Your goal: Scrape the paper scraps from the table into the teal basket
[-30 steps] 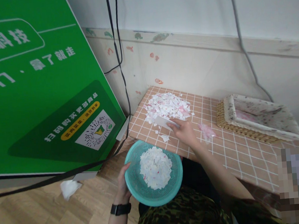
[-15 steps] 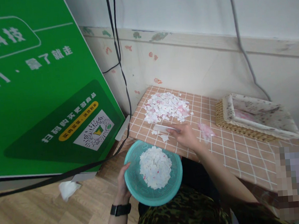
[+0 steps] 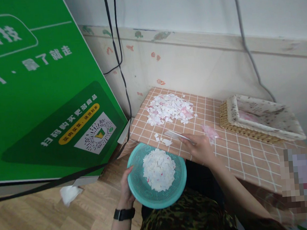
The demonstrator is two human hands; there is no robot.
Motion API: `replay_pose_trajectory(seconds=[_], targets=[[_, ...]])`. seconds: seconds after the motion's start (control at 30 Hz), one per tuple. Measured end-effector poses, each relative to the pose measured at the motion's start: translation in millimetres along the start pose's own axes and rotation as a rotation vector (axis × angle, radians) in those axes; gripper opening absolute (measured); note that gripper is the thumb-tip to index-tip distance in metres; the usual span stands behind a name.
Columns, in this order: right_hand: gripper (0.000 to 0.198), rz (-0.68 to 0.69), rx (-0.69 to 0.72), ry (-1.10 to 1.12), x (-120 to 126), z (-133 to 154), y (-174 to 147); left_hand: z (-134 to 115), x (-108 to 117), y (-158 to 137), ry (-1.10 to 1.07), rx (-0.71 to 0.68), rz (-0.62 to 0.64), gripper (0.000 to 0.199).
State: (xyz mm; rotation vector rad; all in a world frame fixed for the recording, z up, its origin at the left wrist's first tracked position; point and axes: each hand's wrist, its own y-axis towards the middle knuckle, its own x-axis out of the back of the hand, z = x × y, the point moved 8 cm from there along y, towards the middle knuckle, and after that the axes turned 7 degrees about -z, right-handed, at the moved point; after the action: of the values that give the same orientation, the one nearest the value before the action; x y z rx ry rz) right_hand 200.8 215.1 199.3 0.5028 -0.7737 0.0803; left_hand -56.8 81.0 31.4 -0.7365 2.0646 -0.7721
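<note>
My left hand (image 3: 127, 184) is closed on the left rim of a teal plastic colander (image 3: 138, 194), which hangs below the table's front edge. A heap of white paper scraps (image 3: 159, 169), with a few pink bits, lies inside it. My right hand (image 3: 200, 147) grips a flat white strip (image 3: 174, 135) just above the table; its exact kind is unclear. Left of the strip's tip are a few loose paper scraps (image 3: 167, 142) near the edge. Farther back spreads a larger pile of white and pink paper scraps (image 3: 167, 108).
A checked brown cloth covers the table (image 3: 241, 154). A crumpled pink plastic piece (image 3: 210, 133) lies right of my hand, and a lined wicker basket (image 3: 250, 130) stands by the wall. A green panel (image 3: 47, 84) and black cables (image 3: 122, 78) are at left.
My right hand has drawn the white strip back to the right, away from the loose scraps. My left hand and the colander stay nearly where they were.
</note>
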Motion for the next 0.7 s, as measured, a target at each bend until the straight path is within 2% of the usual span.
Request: replay_pose_trajectory(seconds=[0.23,0.4,0.47,0.6,0.7], targets=[[0.031,0.003,0.119,-0.019,-1,15,-31,-1,-4,-3,-0.013,0.005,-0.003,0.016],[0.032,0.052,0.207,0.106,-7,35,-45,-4,-1,0,0.025,-0.005,-0.035,0.019],[0.028,0.072,0.174,0.143,-10,34,-42,-6,1,2,0.030,-0.016,-0.043,0.018],[0.024,-0.036,0.082,0.044,-15,20,-19,-8,-3,1,0.017,0.007,-0.012,0.019],[0.031,-0.017,0.140,0.001,-31,19,-1,-10,-8,-2,0.014,0.013,0.020,0.020]])
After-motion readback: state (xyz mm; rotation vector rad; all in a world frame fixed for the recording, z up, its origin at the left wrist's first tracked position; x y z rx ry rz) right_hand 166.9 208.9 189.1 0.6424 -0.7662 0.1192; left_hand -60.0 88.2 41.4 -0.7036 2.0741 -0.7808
